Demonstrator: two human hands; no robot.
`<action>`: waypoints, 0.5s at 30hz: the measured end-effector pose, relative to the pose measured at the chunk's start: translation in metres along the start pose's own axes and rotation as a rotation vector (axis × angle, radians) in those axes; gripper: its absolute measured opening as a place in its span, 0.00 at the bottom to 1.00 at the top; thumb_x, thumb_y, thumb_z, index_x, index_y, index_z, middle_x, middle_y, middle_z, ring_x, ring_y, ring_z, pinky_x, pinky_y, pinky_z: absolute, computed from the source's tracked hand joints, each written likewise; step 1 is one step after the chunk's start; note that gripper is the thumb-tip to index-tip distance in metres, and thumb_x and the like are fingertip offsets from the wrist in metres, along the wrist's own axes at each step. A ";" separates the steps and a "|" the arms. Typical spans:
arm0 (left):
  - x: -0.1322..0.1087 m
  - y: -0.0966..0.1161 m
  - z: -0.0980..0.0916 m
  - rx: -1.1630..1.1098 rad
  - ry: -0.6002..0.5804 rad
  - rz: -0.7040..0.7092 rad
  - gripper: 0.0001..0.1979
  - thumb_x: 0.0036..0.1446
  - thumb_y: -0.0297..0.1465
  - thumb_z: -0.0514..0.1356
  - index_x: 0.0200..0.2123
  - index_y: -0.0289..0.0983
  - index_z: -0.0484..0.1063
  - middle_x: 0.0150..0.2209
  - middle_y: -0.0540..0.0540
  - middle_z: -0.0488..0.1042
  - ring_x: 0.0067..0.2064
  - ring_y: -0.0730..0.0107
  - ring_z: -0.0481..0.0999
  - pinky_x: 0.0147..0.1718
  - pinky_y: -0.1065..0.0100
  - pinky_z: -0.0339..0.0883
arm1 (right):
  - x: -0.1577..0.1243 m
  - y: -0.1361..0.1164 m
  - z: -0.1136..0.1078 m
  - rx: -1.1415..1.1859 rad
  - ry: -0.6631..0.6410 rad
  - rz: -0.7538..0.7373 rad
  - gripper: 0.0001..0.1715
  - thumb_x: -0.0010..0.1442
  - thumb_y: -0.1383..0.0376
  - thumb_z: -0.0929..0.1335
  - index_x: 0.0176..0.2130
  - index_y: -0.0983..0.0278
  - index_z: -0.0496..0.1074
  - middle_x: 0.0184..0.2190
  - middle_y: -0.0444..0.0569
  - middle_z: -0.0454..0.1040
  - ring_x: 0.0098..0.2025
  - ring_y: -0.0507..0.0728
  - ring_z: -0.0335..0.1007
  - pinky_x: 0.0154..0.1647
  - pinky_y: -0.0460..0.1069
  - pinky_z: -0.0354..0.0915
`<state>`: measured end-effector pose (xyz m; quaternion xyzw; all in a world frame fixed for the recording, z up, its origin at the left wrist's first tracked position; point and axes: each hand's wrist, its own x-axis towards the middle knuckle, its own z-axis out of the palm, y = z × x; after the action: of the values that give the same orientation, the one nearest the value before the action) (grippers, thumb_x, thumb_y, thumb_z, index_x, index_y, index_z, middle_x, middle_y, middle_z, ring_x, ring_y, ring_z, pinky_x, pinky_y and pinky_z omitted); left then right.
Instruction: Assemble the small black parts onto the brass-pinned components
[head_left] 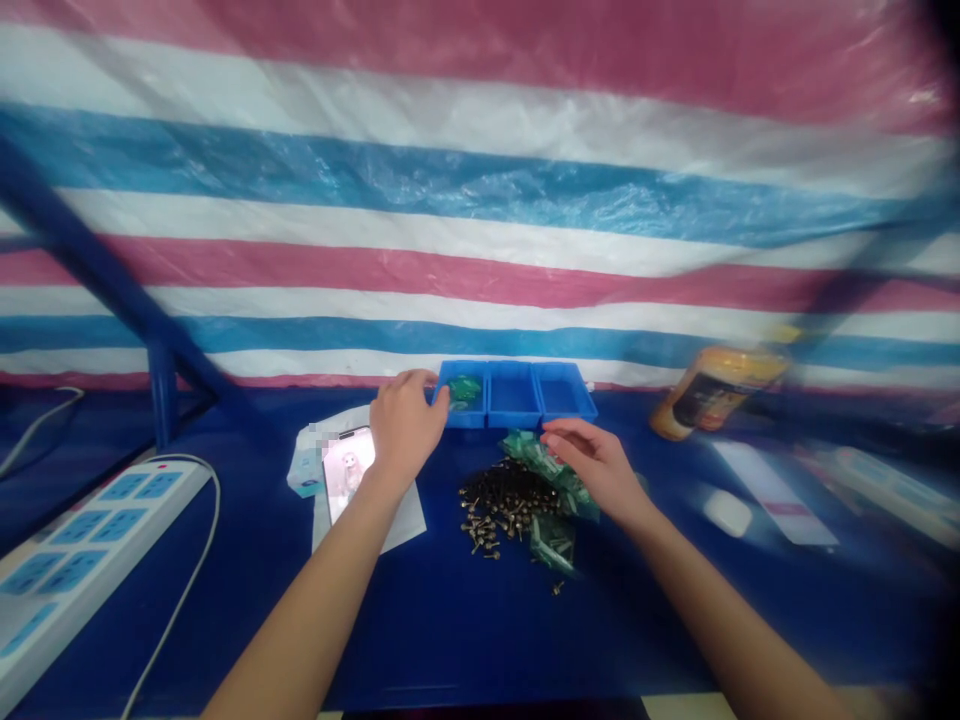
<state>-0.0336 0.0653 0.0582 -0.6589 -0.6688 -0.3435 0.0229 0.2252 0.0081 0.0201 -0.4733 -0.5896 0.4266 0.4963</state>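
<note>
My left hand [406,428] is beside the left compartment of a blue three-part tray [514,408], its thumb apart from the fingers; nothing shows in it. Small green packets [465,388] lie in that compartment, and the other two look bare. Over a heap of green plastic bags [577,490] hovers my right hand [596,462], thumb and fingertips drawn together. Whatever is between those fingertips is too small to tell. Left of the bags is a pile of small dark screws with brassy ends [510,495]. One green bag [553,543] in front holds pale pieces.
A lit phone [347,470] lies on white paper [405,525] near my left forearm. A power strip [90,550] with a cable is at the left. Rightward are a blurred amber bottle [712,390], a white case [727,512] and a pale flat item [776,495]. Striped sheeting hangs behind.
</note>
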 end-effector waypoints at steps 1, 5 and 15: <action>-0.002 0.000 0.001 0.060 -0.012 0.040 0.12 0.60 0.36 0.56 0.43 0.40 0.77 0.47 0.40 0.79 0.50 0.45 0.74 0.46 0.51 0.64 | 0.000 -0.001 -0.001 -0.033 -0.003 -0.014 0.22 0.57 0.50 0.72 0.44 0.63 0.77 0.35 0.50 0.78 0.36 0.57 0.73 0.37 0.51 0.68; -0.002 -0.001 0.009 0.158 -0.154 0.189 0.15 0.61 0.29 0.51 0.42 0.43 0.78 0.48 0.44 0.79 0.55 0.48 0.69 0.51 0.45 0.57 | 0.001 0.000 -0.007 -0.306 0.017 -0.127 0.20 0.61 0.51 0.68 0.45 0.62 0.77 0.39 0.51 0.79 0.38 0.58 0.73 0.40 0.52 0.67; 0.026 -0.008 0.039 0.245 -0.543 0.374 0.26 0.64 0.47 0.46 0.34 0.43 0.81 0.46 0.40 0.80 0.66 0.36 0.55 0.57 0.26 0.20 | -0.001 0.017 -0.010 -1.106 -0.080 -0.209 0.31 0.57 0.45 0.69 0.55 0.55 0.71 0.49 0.53 0.74 0.52 0.69 0.63 0.52 0.64 0.54</action>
<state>-0.0272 0.1077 0.0373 -0.8297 -0.5546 -0.0625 -0.0145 0.2372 0.0107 0.0046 -0.5854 -0.7876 0.0204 0.1913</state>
